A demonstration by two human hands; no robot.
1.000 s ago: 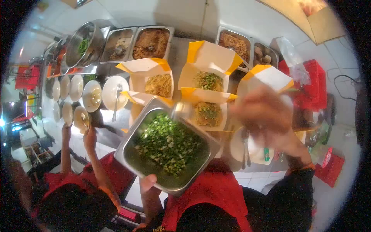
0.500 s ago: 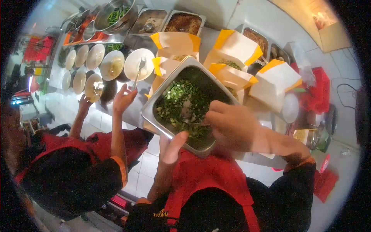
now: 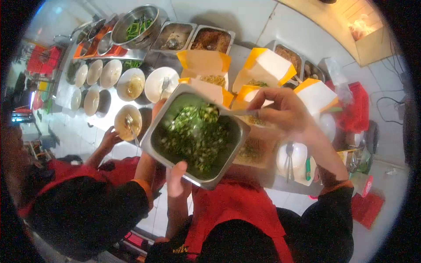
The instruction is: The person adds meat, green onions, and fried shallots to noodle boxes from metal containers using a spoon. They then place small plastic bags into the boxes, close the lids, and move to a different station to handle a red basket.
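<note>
My left hand [image 3: 176, 177] grips a square steel pan [image 3: 232, 127] by its near edge, thumb over the rim. The pan is tilted and holds chopped green onions [image 3: 193, 136]. Pinched in my right hand [image 3: 283, 109] is a spoon [image 3: 242, 112], its handle blurred. The spoon's head is at the pan's far right rim, with some green bits at it. Just beyond the pan stand open white-and-yellow takeaway boxes [image 3: 205, 61] with noodles in them; another box [image 3: 265, 65] shows greens on its noodles.
At left, a co-worker's hand [image 3: 109, 139] holds a bowl [image 3: 124, 115] with a fork in it. Several white bowls [image 3: 111, 73] stand behind. Steel trays [image 3: 212, 39] and a colander of greens [image 3: 137, 28] line the back. A white bowl [image 3: 298, 153] with spoons lies to my right.
My right hand has lifted the spoon out of the green onions toward the far right. The pan has shifted left and down. The co-worker's bowl has come nearer.
</note>
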